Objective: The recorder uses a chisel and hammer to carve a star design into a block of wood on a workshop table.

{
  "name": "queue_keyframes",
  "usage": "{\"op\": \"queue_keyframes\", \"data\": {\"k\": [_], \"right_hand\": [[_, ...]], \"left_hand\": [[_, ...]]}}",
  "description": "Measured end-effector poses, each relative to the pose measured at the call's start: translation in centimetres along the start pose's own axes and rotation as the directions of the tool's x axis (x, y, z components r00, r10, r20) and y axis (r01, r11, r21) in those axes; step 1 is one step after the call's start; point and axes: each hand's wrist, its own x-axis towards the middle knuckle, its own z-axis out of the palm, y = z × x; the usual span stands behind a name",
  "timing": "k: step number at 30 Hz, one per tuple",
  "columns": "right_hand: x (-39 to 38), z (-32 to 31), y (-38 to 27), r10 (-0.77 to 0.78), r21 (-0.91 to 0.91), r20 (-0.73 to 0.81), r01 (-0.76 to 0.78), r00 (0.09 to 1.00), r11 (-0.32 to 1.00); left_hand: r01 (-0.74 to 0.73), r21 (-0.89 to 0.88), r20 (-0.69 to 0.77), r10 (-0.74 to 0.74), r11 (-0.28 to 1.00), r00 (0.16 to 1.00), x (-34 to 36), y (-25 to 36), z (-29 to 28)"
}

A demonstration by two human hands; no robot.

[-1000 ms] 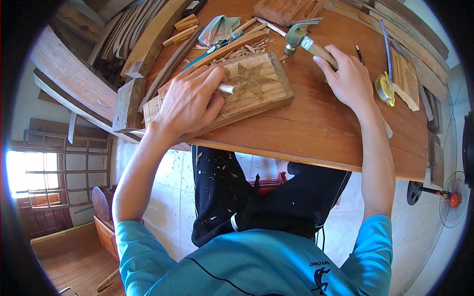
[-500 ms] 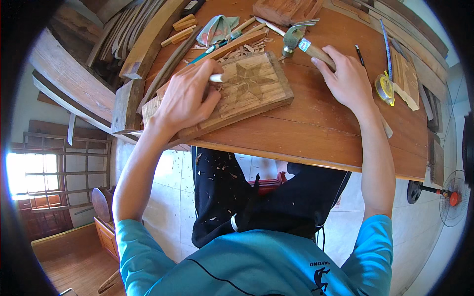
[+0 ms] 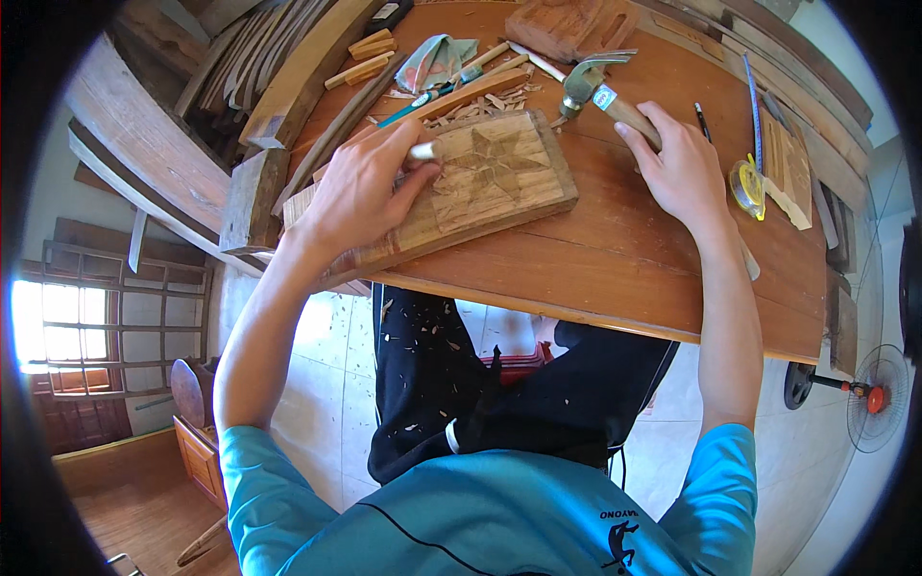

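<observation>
My left hand (image 3: pixel 360 192) is closed round a slim tool with a white, rounded end (image 3: pixel 423 152); its other end is hidden under my fingers. That hand rests on the left part of a thick wooden board (image 3: pixel 451 216), which lies slanted at the table's near edge. A star-like flower with pointed petals (image 3: pixel 495 163) is carved in the board's right part. My right hand (image 3: pixel 680 173) grips the wooden handle of a claw hammer (image 3: pixel 582 86). The hammer head is beyond the board's far right corner, apart from the white end of the tool.
Wood chips (image 3: pixel 480 108), a cloth (image 3: pixel 437 62) and several slim tools lie behind the board on the brown table (image 3: pixel 615 259). A yellow tape measure (image 3: pixel 747 185) and a pencil (image 3: pixel 702 122) are at the right. Timber beams (image 3: pixel 303 82) stand at the left.
The view has shifted slightly. My left thumb has closed in nearer the white-ended tool, and the small chips beside it no longer show. My right hand keeps its grip on the hammer.
</observation>
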Motion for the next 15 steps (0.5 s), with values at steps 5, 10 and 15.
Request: {"op": "queue_keyframes", "data": {"k": [5, 10, 15], "right_hand": [[0.0, -0.1, -0.1, 0.015, 0.012, 0.001, -0.015, 1.0, 1.0], [0.1, -0.1, -0.2, 0.006, -0.004, 0.003, -0.006, 1.0, 1.0], [0.3, 0.3, -0.1, -0.01, 0.019, -0.014, 0.01, 1.0, 1.0]], "left_hand": [[0.154, -0.139, -0.003, -0.156, 0.978, 0.988, 0.1, -0.8, 1.0], [0.222, -0.421, -0.075, -0.277, 0.879, 0.958, 0.9, -3.4, -1.6], [0.186, -0.544, -0.027, -0.238, 0.818, 0.971, 0.9, -1.1, -2.5]]}}
